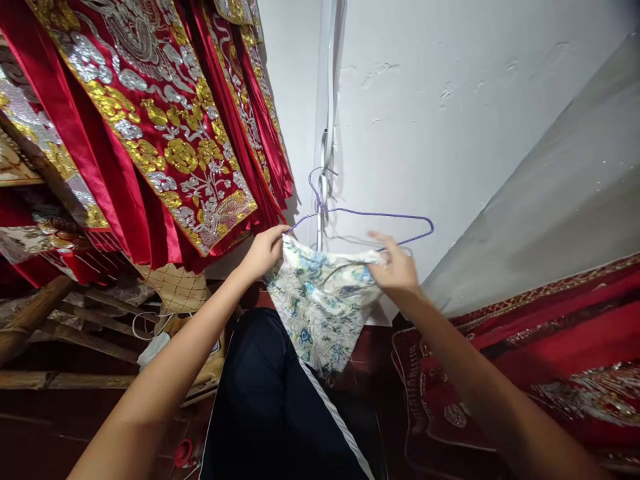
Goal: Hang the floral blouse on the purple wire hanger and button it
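Observation:
A white floral garment [323, 313] with blue and green patterns hangs in front of me, its top edge stretched between my hands. My left hand [267, 253] is closed on its left top corner, close to the left arm of a purple wire hanger [387, 214]. At the right top corner, my right hand [399, 270] pinches the edge, with a finger stretched upward and some motion blur. The hanger's right end sticks out beyond the cloth. Its hook is at a white metal stand or pole [323, 147]. The garment's exact kind cannot be told.
Red costumes [170, 133] with gold and silver sequins hang at the left. Below them are bamboo poles [95, 333]. A grey sheet [560, 180] covers something on the right, above red embroidered cloth [590, 347]. A white wall [400, 87] stands behind the hanger.

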{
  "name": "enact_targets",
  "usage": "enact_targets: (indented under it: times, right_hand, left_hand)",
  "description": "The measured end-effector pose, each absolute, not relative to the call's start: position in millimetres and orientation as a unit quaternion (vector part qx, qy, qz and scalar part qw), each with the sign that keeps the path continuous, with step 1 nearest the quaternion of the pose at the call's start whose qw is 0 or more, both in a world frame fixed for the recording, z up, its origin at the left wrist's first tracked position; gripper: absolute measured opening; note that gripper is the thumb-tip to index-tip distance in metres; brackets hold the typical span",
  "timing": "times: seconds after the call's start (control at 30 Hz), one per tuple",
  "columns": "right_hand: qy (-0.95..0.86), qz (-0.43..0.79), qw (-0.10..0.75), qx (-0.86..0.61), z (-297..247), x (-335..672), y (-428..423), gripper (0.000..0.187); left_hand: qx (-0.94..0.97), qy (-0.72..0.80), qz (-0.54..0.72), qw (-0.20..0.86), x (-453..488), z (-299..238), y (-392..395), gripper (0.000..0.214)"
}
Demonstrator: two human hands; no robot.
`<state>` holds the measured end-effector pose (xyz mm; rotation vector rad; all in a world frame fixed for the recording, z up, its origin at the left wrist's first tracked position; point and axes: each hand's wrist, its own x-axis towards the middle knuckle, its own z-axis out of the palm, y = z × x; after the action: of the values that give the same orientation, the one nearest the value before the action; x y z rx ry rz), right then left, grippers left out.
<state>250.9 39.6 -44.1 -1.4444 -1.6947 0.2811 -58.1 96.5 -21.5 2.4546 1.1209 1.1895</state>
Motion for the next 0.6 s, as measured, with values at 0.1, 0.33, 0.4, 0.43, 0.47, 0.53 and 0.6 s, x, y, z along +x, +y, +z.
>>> enact_targets:
  times: [0.1, 0.33, 0.4, 0.43, 0.47, 0.53, 0.6]
  right_hand:
    - [-0.615, 0.019, 0.457, -0.643, -24, 277, 45, 0.086]
    - [-0.636, 0.254, 0.342, -0.644, 16, 326, 75, 0.029]
    - [-0.645, 0.385, 0.295, -0.591, 28, 340, 76, 0.04]
    - [-0.648, 0.43, 0.276, -0.565, 34, 346, 76, 0.044]
    - [-0.65, 0.462, 0.26, -0.545, 39, 351, 74, 0.044]
    - [-0.647, 0.504, 0.236, -0.521, 48, 357, 73, 0.04]
    - [-0.63, 0.543, 0.226, -0.507, 55, 361, 74, 0.033]
  left_hand:
    - [0.848, 0.37, 0.375, 0.067, -60, -16, 97, 0.033]
    - [0.823, 0.42, 0.382, 0.025, -73, -5, 94, 0.022]
    - [0.817, 0.429, 0.378, 0.071, -83, -6, 93, 0.022]
    - [0.818, 0.43, 0.369, 0.103, -88, -7, 91, 0.026]
    - [0.818, 0.43, 0.359, 0.134, -93, -8, 90, 0.031]
    - [0.811, 0.434, 0.355, 0.17, -101, -10, 88, 0.036]
    - [0.801, 0.441, 0.365, 0.176, -109, -11, 88, 0.029]
